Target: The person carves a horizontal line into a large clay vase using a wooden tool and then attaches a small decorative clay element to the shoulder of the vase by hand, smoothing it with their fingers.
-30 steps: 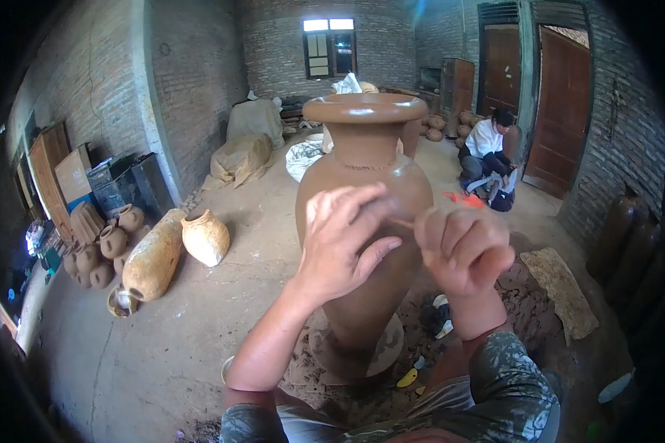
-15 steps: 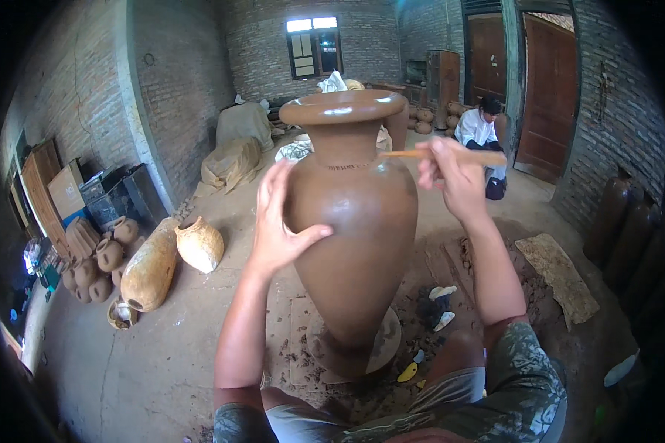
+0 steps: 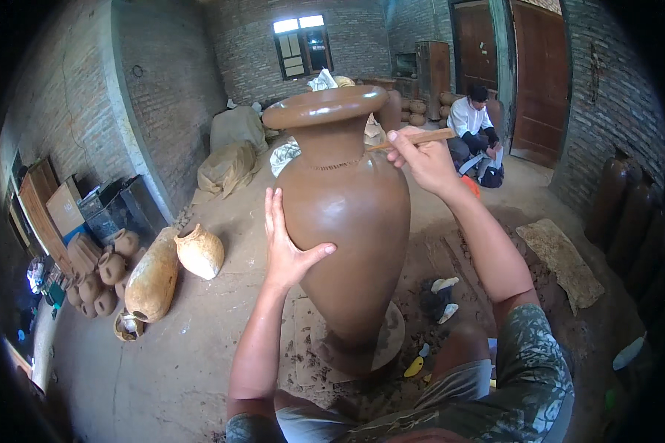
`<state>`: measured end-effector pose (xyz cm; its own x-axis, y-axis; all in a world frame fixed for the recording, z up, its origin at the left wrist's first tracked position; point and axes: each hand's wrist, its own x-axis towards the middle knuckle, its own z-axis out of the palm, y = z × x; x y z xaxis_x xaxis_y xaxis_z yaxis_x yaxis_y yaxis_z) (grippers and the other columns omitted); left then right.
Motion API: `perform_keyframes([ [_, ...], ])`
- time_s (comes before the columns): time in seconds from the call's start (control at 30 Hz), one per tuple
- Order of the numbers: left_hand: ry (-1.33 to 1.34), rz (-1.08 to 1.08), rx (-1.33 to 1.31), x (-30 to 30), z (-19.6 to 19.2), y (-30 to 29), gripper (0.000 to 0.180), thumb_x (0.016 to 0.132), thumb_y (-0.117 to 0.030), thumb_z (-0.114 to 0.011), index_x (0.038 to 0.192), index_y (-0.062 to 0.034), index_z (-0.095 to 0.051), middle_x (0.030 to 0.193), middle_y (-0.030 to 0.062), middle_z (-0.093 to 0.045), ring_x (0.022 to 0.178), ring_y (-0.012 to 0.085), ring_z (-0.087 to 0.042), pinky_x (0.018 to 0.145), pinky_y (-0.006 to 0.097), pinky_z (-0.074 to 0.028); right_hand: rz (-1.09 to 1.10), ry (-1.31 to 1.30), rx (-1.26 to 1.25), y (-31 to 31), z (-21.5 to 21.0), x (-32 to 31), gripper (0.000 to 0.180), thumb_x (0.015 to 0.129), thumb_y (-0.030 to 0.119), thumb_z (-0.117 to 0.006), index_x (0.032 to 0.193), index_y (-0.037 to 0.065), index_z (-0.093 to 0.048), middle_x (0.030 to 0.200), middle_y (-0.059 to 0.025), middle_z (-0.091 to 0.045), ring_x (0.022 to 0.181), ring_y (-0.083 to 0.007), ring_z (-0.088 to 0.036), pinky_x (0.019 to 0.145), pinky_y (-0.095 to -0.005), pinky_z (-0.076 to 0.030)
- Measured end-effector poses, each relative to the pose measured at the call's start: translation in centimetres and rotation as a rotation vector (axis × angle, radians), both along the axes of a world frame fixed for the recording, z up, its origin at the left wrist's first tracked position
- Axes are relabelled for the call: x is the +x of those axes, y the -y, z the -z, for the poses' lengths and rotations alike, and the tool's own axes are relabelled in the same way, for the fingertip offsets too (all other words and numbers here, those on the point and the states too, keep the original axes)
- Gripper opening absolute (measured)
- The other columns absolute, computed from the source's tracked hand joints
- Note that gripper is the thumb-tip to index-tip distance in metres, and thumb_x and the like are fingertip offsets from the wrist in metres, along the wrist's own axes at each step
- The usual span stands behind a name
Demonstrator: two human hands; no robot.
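A tall brown clay vase (image 3: 347, 229) with a wide flared rim stands upright on a round base (image 3: 391, 336) between my knees. A row of small marks (image 3: 338, 165) runs round the foot of its neck. My left hand (image 3: 292, 251) lies against the vase's left side, thumb and fingers spread apart. Pinched in my right hand (image 3: 421, 159) is a wooden stick tool (image 3: 436, 136), its thin tip at the right side of the neck. Whether the tip touches the clay I cannot tell.
At the left lie a long mottled pot (image 3: 151, 280), a pale round pot (image 3: 200, 251) and several small brown jars (image 3: 112, 268). Another person (image 3: 474, 133) sits at the back right. Covered heaps (image 3: 233, 159) stand behind. A flat rough sheet (image 3: 560, 262) and dark tall vases (image 3: 613, 196) are at the right.
My left hand has slid down the vase's side. My right hand has shifted left and a little down with the stick tool, which is now tilted. The view has swung slightly.
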<state>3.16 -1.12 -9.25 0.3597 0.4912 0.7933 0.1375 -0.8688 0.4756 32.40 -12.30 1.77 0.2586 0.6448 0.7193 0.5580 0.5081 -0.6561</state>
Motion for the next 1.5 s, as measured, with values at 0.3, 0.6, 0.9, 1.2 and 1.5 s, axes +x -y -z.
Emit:
perform_keyframes([
  [0.3, -0.005, -0.317, -0.011, 3.0, -0.5, 5.8, 0.142, 0.060, -0.053, -0.098, 0.166, -0.0057, -0.017, 0.172, 0.0297, -0.006, 0.158, 0.0505, -0.011, 0.124, 0.064, -0.021, 0.085, 0.223, 0.098, 0.7, 0.4, -1.8, 0.031, 0.108, 0.027, -0.062, 0.100, -0.001, -0.071, 0.081, -0.0048, -0.071, 0.072, -0.0105, -0.066, 0.065, -0.0270, -0.053],
  [0.6, -0.129, -0.490, 0.041, 7.0, 0.0, 10.4, 0.134, 0.072, -0.063, -0.088, 0.168, -0.0098, -0.012, 0.168, 0.0389, 0.008, 0.150, 0.0683, 0.009, 0.111, 0.084, -0.007, 0.126, 0.333, 0.193, 0.6, 0.8, -1.9, 0.028, 0.107, 0.023, -0.063, 0.099, -0.002, -0.070, 0.080, -0.0064, -0.069, 0.068, -0.0119, -0.067, 0.061, -0.0279, -0.054],
  [0.9, -0.334, -0.201, 0.027, 8.8, -0.1, 15.6, 0.121, 0.075, -0.063, -0.085, 0.166, -0.0102, -0.025, 0.166, 0.0424, 0.012, 0.146, 0.0721, 0.017, 0.099, 0.092, -0.001, 0.183, 0.440, 0.284, 0.0, 1.0, -2.0, 0.025, 0.104, 0.019, -0.065, 0.095, -0.003, -0.072, 0.079, -0.0099, -0.069, 0.067, -0.0176, -0.067, 0.061, -0.0317, -0.053],
  [1.2, -0.375, 0.304, 0.019, 7.7, -0.6, 16.6, 0.101, 0.081, -0.057, -0.084, 0.158, -0.0070, -0.042, 0.171, 0.0335, 0.008, 0.154, 0.0623, 0.011, 0.109, 0.085, -0.005, 0.155, 0.364, 0.258, -0.6, 1.0, -2.0, 0.022, 0.102, 0.015, -0.066, 0.090, -0.002, -0.074, 0.076, -0.0132, -0.069, 0.068, -0.0255, -0.068, 0.063, -0.0379, -0.052],
  [1.5, -0.200, -0.115, 0.257, -1.2, -4.5, 6.6, 0.117, 0.058, -0.046, -0.100, 0.156, -0.0123, -0.045, 0.171, 0.0231, -0.021, 0.157, 0.0497, -0.020, 0.122, 0.059, -0.035, 0.083, 0.204, 0.151, -0.3, 0.5, -0.9, 0.027, 0.105, 0.022, -0.065, 0.097, -0.003, -0.072, 0.080, -0.0061, -0.070, 0.068, -0.0121, -0.069, 0.061, -0.0276, -0.054],
])
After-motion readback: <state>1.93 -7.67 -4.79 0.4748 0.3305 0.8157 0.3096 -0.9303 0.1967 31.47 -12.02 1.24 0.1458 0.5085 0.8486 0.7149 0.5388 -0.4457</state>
